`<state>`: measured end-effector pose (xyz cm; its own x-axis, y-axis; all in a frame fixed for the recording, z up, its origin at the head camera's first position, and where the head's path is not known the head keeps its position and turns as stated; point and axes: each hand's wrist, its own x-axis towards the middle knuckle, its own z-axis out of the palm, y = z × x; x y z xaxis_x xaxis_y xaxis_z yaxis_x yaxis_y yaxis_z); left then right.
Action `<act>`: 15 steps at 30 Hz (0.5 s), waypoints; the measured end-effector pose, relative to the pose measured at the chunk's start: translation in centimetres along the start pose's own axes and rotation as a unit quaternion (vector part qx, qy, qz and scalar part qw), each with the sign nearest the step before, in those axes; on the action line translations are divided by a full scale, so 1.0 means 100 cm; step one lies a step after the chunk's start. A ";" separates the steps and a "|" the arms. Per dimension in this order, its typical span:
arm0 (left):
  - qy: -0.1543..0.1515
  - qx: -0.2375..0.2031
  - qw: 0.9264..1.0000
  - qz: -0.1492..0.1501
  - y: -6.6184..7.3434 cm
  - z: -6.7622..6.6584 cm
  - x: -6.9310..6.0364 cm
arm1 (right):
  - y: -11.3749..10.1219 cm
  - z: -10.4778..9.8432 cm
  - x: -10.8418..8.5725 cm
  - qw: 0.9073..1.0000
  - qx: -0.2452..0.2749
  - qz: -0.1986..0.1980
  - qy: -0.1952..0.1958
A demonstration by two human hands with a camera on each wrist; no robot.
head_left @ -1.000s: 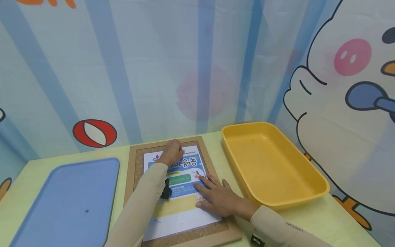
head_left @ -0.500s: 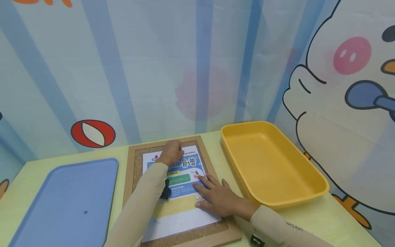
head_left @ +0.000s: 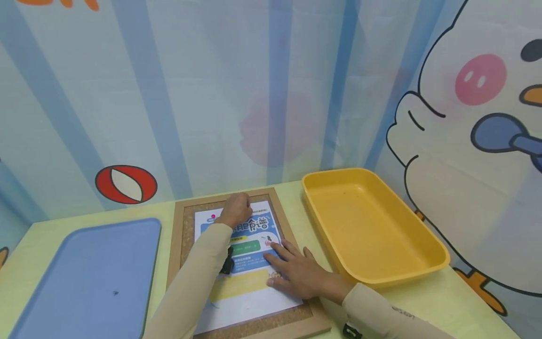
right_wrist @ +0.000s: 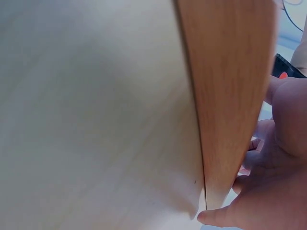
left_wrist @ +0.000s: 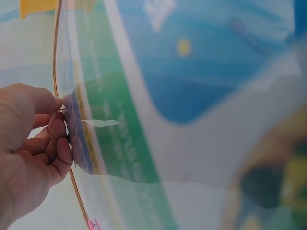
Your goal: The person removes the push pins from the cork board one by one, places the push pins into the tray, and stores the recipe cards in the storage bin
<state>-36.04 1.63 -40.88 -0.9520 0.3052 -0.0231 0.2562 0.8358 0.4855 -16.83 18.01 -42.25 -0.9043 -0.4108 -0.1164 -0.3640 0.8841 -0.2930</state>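
Note:
A printed paper sheet (head_left: pixel 247 303) lies on a cork board with a wooden frame (head_left: pixel 281 219). My left hand (head_left: pixel 235 209) is at the sheet's top edge, thumb and fingertips together. In the left wrist view, that hand (left_wrist: pixel 31 143) pinches what looks like a pushpin; only a thin dark needle shows, and its head is hidden. A pink pushpin (head_left: pixel 213 216) is in the sheet's top left corner. My right hand (head_left: pixel 302 273) rests on the sheet's right side and the frame, its fingers spread. The right wrist view shows this hand (right_wrist: pixel 273 167) beside the wooden frame edge.
A blue tray (head_left: pixel 95 273) lies left of the board, with a small dark object (head_left: pixel 115 293) on it. A deep yellow bin (head_left: pixel 377 235) stands to the right, close to my right forearm. Behind the pale table (head_left: pixel 290 188) hangs a printed curtain (head_left: pixel 211 94).
Both hands keep practically the same place and pose on the sheet. The head view shifts only slightly.

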 end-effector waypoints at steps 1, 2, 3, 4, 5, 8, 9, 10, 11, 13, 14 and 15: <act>-0.001 -0.003 1.000 -0.002 0.000 0.000 -0.001 | 0.000 0.000 0.000 1.000 -0.001 0.001 -0.001; -0.002 -0.007 1.000 -0.003 -0.001 0.000 -0.001 | 0.000 0.001 0.000 1.000 -0.001 0.002 -0.002; -0.002 -0.010 1.000 -0.003 -0.001 0.001 -0.001 | -0.001 0.001 0.000 1.000 -0.001 0.002 -0.003; -0.003 -0.013 1.000 -0.002 -0.002 0.001 -0.001 | -0.001 0.001 0.000 1.000 -0.002 0.002 -0.003; -0.003 -0.017 1.000 -0.001 -0.003 0.001 -0.001 | 0.000 0.002 0.000 1.000 -0.003 0.001 -0.003; -0.001 -0.021 1.000 0.007 -0.003 -0.001 -0.001 | 0.000 0.002 0.001 1.000 -0.005 0.000 -0.002; -0.001 -0.021 1.000 0.011 -0.003 -0.001 -0.001 | 0.000 0.001 0.001 1.000 -0.005 0.000 -0.002; -0.002 -0.023 1.000 0.014 -0.003 -0.002 -0.001 | 0.000 0.001 0.001 1.000 -0.006 -0.001 -0.001; -0.001 -0.024 1.000 0.017 -0.004 -0.003 -0.001 | 0.001 0.001 0.001 1.000 -0.005 -0.001 0.000; -0.002 -0.028 0.999 0.023 -0.004 -0.003 -0.001 | 0.001 0.001 0.001 1.000 -0.002 -0.002 0.000; -0.003 -0.032 0.999 0.026 -0.005 -0.003 0.000 | 0.001 0.001 0.001 1.000 -0.002 -0.003 0.001; -0.003 -0.034 0.999 0.030 -0.006 -0.003 0.000 | 0.001 0.001 0.001 1.000 -0.002 -0.002 0.001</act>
<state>-36.22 1.03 -40.90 -0.9342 0.3567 0.0030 0.3008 0.7831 0.5444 -16.91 18.06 -42.40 -0.9031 -0.4144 -0.1126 -0.3691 0.8831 -0.2897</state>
